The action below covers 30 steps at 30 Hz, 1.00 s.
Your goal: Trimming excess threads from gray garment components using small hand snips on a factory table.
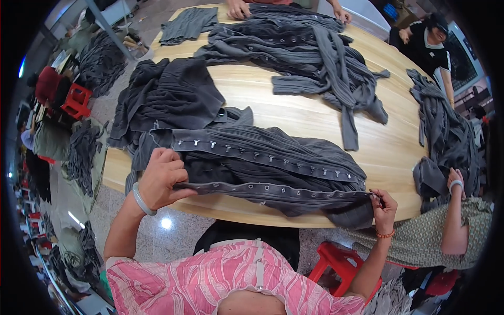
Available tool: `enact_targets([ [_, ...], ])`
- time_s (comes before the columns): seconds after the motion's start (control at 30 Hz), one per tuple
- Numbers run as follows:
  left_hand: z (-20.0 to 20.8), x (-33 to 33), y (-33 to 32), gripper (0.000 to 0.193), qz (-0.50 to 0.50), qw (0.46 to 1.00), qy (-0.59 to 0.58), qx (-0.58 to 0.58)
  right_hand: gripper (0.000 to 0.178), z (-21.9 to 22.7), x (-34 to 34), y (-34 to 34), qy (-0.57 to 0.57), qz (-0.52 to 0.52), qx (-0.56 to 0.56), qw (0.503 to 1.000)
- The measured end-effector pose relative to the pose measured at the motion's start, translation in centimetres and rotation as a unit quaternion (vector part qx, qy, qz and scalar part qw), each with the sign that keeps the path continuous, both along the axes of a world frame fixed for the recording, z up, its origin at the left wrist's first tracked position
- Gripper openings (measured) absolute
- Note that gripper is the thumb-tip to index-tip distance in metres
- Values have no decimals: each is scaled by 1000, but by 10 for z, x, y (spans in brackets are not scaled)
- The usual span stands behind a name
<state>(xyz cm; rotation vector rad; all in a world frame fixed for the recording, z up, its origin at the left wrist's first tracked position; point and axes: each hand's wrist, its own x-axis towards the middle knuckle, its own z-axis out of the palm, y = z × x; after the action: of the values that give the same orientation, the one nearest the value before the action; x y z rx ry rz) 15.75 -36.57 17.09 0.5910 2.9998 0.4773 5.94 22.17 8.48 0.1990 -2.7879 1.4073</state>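
Note:
A dark grey ribbed cardigan (pixel 310 152) lies across the near edge of the table, its front open toward me. Metal hooks run along its far placket, and a row of eyelets lines the near placket. My left hand (pixel 164 178) is closed on the left end of the eyelet edge. At the other end of that edge, my right hand (pixel 384 206) pinches the cloth, so the edge is stretched between both hands. Part of the cardigan hangs over the table's edge. Another dark ribbed garment (pixel 168 94) lies bunched just beyond my left hand.
On the pale wooden table (pixel 247 84), more grey garments (pixel 294 47) lie at the far side, near another person's hands (pixel 239 9). Co-workers stand at the right beside a garment heap (pixel 446 136). A red stool (pixel 336 265) is below my right arm.

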Motion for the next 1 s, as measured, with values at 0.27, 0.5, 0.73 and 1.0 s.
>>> enact_targets([
  [0.27, -46, 7, -31, 11, 155, 978, -49, 128, 14, -29, -31, -15, 94, 34, 146, 984],
  [0.5, -85, 17, -31, 32, 349, 776, -128, 510, 41, 14, -30, -80, 192, 8, 250, 949],
  [0.73, -81, -1, -23, 35, 406, 589, -169, 678, 43, 23, -25, -181, 145, 133, 185, 963],
  [1.0, -88, -18, -28, 24, 361, 586, -222, 690, 41, 17, -17, -281, 97, 251, -2, 963],
])
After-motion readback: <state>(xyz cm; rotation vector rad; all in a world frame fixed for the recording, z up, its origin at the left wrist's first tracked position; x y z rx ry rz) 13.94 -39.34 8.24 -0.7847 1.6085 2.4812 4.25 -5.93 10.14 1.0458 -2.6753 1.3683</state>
